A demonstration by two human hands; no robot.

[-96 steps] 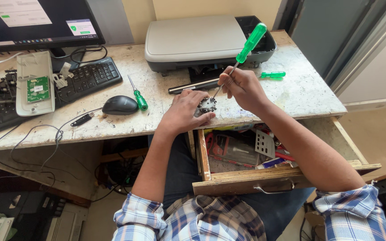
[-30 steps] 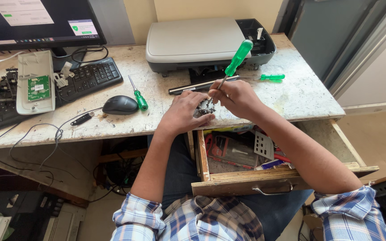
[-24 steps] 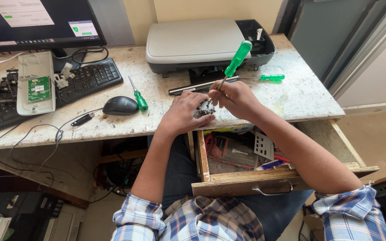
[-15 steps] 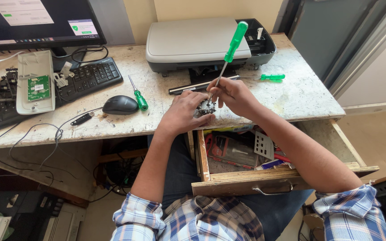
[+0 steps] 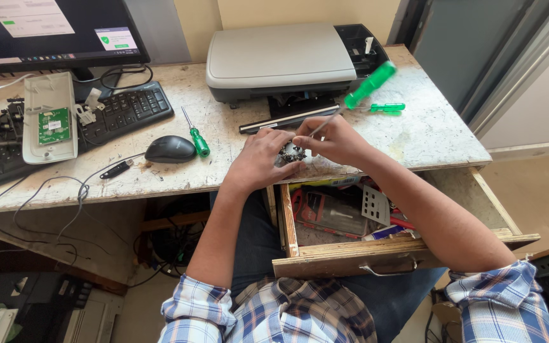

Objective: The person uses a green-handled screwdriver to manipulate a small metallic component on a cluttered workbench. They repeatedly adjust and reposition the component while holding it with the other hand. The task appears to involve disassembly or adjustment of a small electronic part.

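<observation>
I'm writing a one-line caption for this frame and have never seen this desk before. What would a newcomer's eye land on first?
First the two hands at the desk's front edge: the left hand steadies a small dark part while the right hand works a green-handled screwdriver into it. Behind them sits a grey printer. Below the hands an open wooden drawer shows a jumble of parts.

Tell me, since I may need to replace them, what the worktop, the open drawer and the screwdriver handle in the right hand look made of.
The pale speckled worktop looks like stone or a stone-look laminate, matt and worn; its chipped front edge leaves that open. The open wooden drawer is bare unfinished wood with visible grain. The green-handled screwdriver in the right hand has a glossy, translucent-looking plastic handle.
</observation>
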